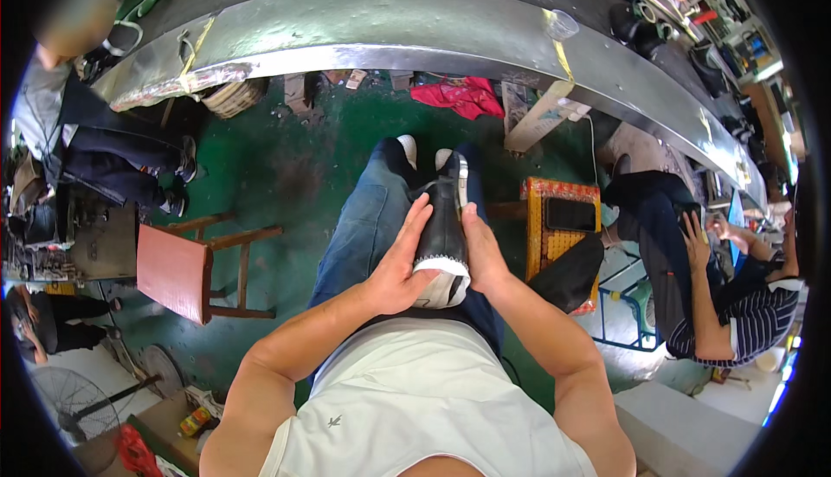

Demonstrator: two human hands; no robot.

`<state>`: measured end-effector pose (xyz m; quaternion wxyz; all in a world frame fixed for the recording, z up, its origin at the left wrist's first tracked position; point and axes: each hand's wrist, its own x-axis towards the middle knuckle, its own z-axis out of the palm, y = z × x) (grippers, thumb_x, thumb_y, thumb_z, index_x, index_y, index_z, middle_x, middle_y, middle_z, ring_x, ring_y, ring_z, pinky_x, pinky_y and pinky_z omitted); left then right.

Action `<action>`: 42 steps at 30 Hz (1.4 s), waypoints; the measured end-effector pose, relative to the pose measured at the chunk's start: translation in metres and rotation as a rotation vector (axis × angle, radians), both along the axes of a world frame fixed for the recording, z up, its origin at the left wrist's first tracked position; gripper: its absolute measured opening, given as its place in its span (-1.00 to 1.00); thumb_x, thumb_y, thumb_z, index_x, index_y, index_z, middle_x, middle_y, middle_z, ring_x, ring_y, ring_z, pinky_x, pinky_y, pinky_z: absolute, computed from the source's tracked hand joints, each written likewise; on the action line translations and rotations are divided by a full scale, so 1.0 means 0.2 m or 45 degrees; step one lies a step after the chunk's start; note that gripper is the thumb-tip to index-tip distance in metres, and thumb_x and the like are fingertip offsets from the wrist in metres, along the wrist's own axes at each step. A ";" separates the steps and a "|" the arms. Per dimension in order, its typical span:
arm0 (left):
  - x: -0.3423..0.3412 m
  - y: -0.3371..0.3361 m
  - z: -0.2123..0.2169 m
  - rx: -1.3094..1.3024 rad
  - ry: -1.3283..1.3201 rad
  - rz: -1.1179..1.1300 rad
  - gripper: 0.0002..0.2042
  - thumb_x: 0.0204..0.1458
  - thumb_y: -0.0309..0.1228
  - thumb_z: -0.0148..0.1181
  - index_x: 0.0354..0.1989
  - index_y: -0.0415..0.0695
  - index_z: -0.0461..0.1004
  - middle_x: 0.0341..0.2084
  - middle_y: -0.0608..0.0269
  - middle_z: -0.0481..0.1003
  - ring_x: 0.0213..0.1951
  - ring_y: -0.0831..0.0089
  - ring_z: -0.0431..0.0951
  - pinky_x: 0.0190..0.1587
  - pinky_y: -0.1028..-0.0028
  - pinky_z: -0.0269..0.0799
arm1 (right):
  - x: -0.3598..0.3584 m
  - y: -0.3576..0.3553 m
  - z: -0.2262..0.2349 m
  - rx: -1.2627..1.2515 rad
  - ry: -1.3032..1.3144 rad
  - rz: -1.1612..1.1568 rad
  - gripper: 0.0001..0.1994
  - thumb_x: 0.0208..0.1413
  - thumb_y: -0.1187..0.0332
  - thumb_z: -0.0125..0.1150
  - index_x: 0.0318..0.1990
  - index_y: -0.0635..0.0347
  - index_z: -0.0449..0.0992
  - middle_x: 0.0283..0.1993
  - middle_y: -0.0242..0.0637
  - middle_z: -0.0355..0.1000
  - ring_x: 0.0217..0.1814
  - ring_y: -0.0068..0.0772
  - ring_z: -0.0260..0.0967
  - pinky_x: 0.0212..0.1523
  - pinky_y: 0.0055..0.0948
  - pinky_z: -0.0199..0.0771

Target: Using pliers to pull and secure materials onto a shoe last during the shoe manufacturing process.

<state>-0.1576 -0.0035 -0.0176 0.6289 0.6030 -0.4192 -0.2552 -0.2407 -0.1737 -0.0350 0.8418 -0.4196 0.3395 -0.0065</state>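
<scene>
A black shoe upper (444, 230) stands lengthwise over my lap, its toothed, pale-edged opening toward my body. Something whitish shows inside that opening. My left hand (401, 262) presses along its left side, fingers stretched forward and thumb near the pale edge. Against the right side lies my right hand (483, 252), its fingers partly hidden behind the upper. The piece is held between both hands. Beneath it are my legs in blue jeans (359, 226). Whether the light strip near the far end belongs to this piece, I cannot tell.
A long metal-edged bench (346, 35) curves across the front. At left stands a stool with a reddish seat (173, 273); at right, a patterned stool (537, 235) carries a phone (570, 215) and black material (567, 273). People sit or stand on both sides. A red cloth (463, 96) lies under the bench.
</scene>
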 end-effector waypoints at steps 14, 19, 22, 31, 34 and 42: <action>-0.02 -0.05 0.06 0.239 -0.040 -0.025 -0.21 0.12 -0.35 0.34 0.48 -0.20 0.05 0.53 -0.20 -0.23 0.56 -0.15 -0.31 0.50 0.06 -0.23 | -0.02 0.02 -0.18 -0.184 -0.313 -0.022 -0.49 0.44 -0.10 -0.06 0.04 0.27 0.34 -0.10 -0.30 0.39 -0.10 -0.62 0.34 -0.08 -0.58 0.43; 0.03 0.00 0.06 0.248 -0.301 0.055 -0.34 0.18 -0.36 0.25 0.41 -0.26 0.13 0.49 -0.22 -0.08 0.54 -0.06 -0.12 0.49 0.14 -0.13 | 0.02 0.03 -0.33 -0.484 -0.257 0.058 -0.51 0.47 -0.04 -0.12 0.01 0.31 0.41 -0.07 -0.22 0.44 -0.08 -0.41 0.38 0.03 -0.38 0.42; 0.03 0.05 0.01 0.232 -0.507 0.080 -0.38 0.15 -0.27 0.22 0.37 -0.20 0.21 0.44 -0.22 0.06 0.51 -0.15 -0.07 0.52 0.05 -0.20 | 0.03 -0.01 -0.11 -1.070 -0.272 0.460 -0.63 0.43 0.22 -0.14 -0.02 0.28 0.57 0.10 -0.11 0.53 0.14 -0.18 0.45 0.19 -0.27 0.37; -0.15 -0.23 -0.34 0.054 -0.538 -0.084 -0.03 0.00 -0.04 0.33 0.48 -0.29 -0.05 0.47 -0.33 -0.05 0.46 -0.37 -0.08 0.45 -0.07 -0.04 | -0.17 -0.26 0.06 -0.590 0.251 0.469 -0.23 0.34 -0.21 0.04 0.27 0.47 0.35 0.19 -0.08 0.40 0.12 -0.14 0.40 0.08 -0.20 0.48; -0.16 -0.19 -0.25 0.097 -0.462 -0.081 0.00 0.08 0.16 0.31 0.46 -0.32 -0.02 0.46 -0.32 -0.03 0.43 -0.29 0.04 0.41 -0.01 0.12 | -0.17 -0.24 0.19 -0.593 0.481 0.518 -0.27 0.35 -0.16 0.06 0.27 0.46 0.36 0.20 -0.09 0.40 0.15 -0.14 0.39 0.11 -0.18 0.47; 0.04 0.07 -0.41 0.136 0.054 0.535 0.06 0.05 0.03 0.36 0.51 -0.31 -0.18 0.50 -0.24 -0.13 0.55 -0.05 -0.20 0.49 -0.16 -0.24 | -0.42 -0.73 -0.22 -0.271 0.401 0.226 -0.29 0.19 -0.07 0.22 0.34 0.24 0.30 0.35 -0.08 0.23 0.35 0.01 0.15 0.28 0.00 0.27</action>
